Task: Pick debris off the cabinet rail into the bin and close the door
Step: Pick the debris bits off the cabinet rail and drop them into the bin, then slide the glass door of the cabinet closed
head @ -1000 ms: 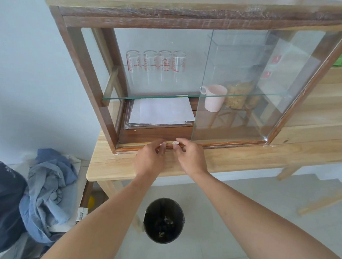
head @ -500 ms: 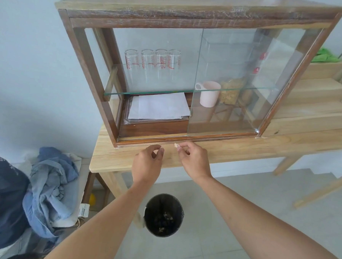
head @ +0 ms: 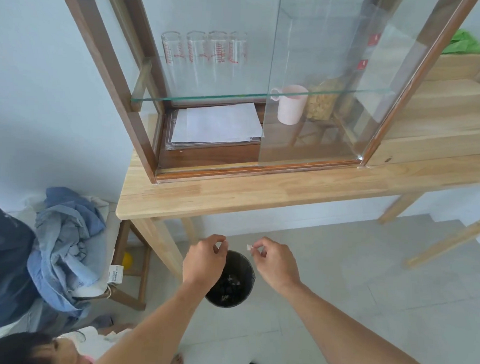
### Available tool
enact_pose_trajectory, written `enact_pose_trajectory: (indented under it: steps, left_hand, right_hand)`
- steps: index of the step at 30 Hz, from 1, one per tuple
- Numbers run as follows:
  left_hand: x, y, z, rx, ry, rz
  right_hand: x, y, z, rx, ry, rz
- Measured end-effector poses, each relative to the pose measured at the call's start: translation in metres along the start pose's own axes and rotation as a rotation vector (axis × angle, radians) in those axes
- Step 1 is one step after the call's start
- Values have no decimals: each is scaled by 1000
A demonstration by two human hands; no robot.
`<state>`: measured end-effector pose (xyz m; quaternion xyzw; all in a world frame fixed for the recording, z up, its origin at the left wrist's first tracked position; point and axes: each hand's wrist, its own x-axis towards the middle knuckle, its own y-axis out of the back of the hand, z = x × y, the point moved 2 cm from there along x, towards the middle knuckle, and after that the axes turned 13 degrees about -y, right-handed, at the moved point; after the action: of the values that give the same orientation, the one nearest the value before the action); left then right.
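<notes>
Single head-worn wide-angle view, pitched steeply down and forward. Close on both forearms, left hand (head: 204,259) and right hand (head: 276,263) over the bin (head: 248,291) on the floor; cabinet (head: 106,63) and table (head: 232,198) fill the upper frame, top cropped.

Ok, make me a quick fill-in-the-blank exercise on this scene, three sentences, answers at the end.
1. The right hand pinches a small white scrap above the ____ bin.
2. The pink mug stands behind the sliding ____ door.
3. The white papers lie ____ the glass shelf.

Missing words: black; glass; under
</notes>
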<state>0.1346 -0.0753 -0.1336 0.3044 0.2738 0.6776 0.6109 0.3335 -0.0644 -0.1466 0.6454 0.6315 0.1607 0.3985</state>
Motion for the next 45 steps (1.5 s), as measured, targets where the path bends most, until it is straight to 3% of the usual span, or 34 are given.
enact_pose_trajectory:
  steps: [6, 18, 28, 39, 45]
  left_hand:
    - [7, -24, -35, 34, 105, -105]
    - [49, -56, -66, 72, 215, -146]
    - [41, -34, -52, 62, 141, -132]
    - [21, 41, 9, -57, -87, 79]
    - [39, 120, 40, -235, -86, 445]
  right_hand:
    - [25, -22, 21, -208, 12, -66]
    - [87, -52, 18, -221, 5, -174]
    - [75, -20, 4, -184, 7, -104]
    - [24, 49, -41, 6, 81, 153]
    - [26, 117, -95, 72, 242, 402]
